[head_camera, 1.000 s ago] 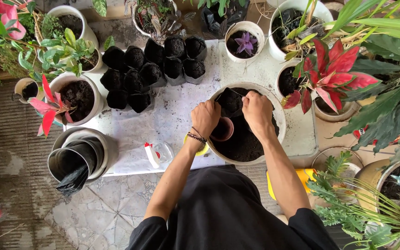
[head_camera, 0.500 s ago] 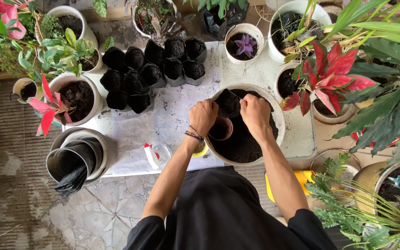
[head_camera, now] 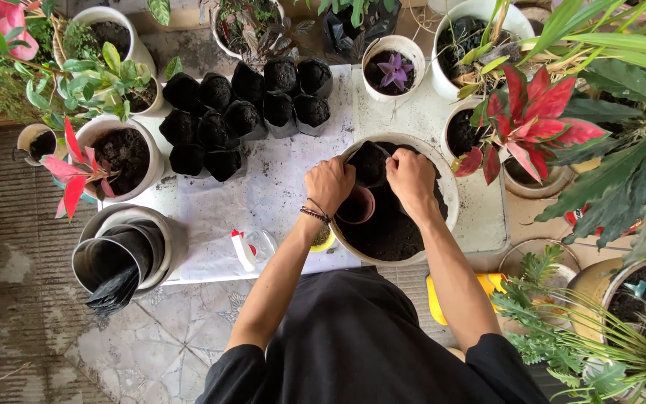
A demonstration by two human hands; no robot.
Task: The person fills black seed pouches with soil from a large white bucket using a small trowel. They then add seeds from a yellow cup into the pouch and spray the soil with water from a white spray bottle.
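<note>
Both hands are working over the big soil basin at the right of the worktop. My left hand is curling its fingers closed on the left edge of a small black grow bag; my right hand is pinching the bag's right edge, also closed on it. I am seeing the bag standing upright in the dark soil at the far side of the basin, between the two hands.

- Terracotta cup: lying in the soil just near of the left hand, mouth showing.
- Filled black grow bags: sitting in a cluster at the far left of the worktop, well apart from the basin.
- Spray bottle: lying at the worktop's near edge, left of my left forearm.
- Stack of empty grey pots: sitting at the near left corner.
- White pot with a purple plant: standing just beyond the basin.
- Red-leaved plant: spreading to the basin's right.
</note>
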